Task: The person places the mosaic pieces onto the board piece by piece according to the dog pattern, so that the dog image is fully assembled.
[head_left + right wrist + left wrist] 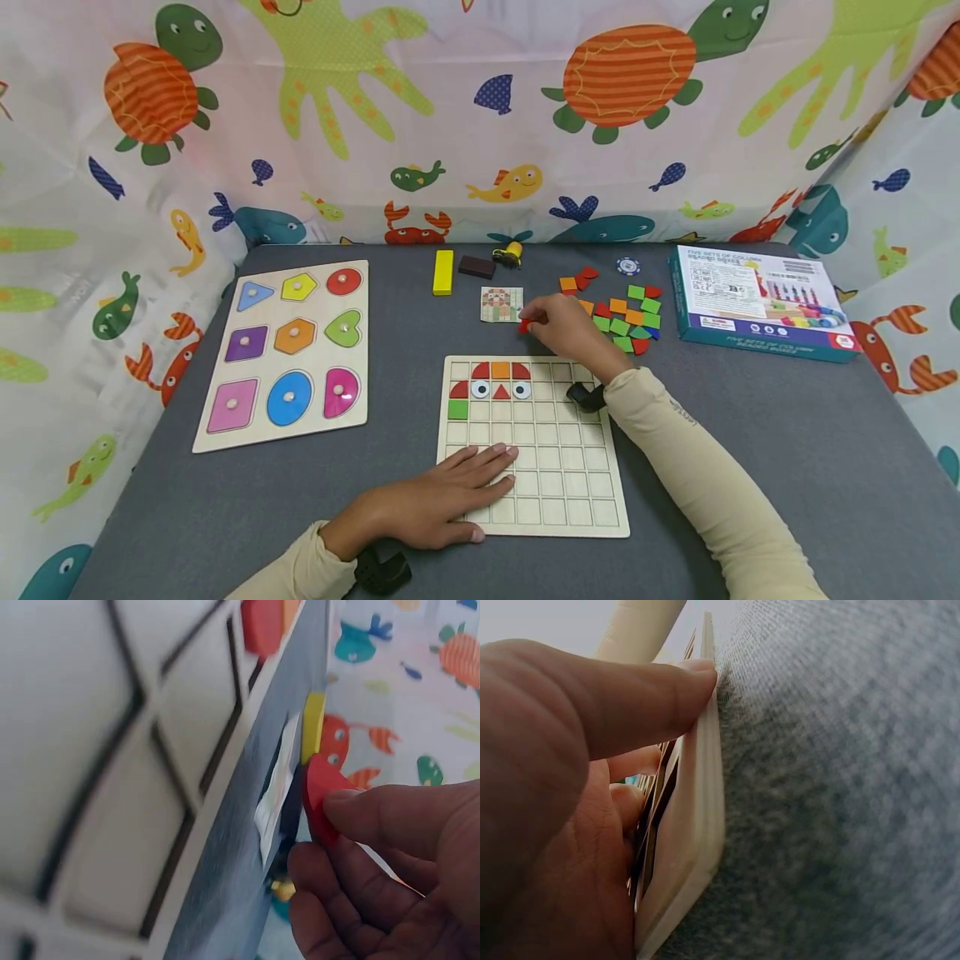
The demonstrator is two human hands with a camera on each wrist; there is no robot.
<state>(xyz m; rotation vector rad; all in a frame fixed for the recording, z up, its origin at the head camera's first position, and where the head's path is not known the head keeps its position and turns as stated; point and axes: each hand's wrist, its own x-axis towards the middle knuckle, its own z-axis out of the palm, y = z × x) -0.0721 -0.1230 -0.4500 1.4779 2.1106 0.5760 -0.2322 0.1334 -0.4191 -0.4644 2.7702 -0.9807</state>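
My right hand (pixel 567 331) pinches a red quarter-round tile (pixel 322 796) between thumb and fingers, just above the far edge of the wooden grid board (pixel 542 510). Beside it lies a small printed pattern card (pixel 498 303). My left hand (pixel 427 502) rests flat on the board's near left part, fingers straight, with the thumb (pixel 656 697) at the edge. In the board's top rows sit red pieces, an orange square (pixel 500 370), two eye tiles (pixel 480 389), a red triangle (pixel 502 392) and a green square (pixel 457 409).
Loose coloured tiles (pixel 618 325) lie scattered at the back right, near a boxed set (pixel 765 304) and a poker chip (pixel 628 266). A knobbed shape puzzle (pixel 258 350) is at left. A yellow block (pixel 443 272), a dark block (pixel 477 267) and a bee figure (pixel 509 253) stand at the back.
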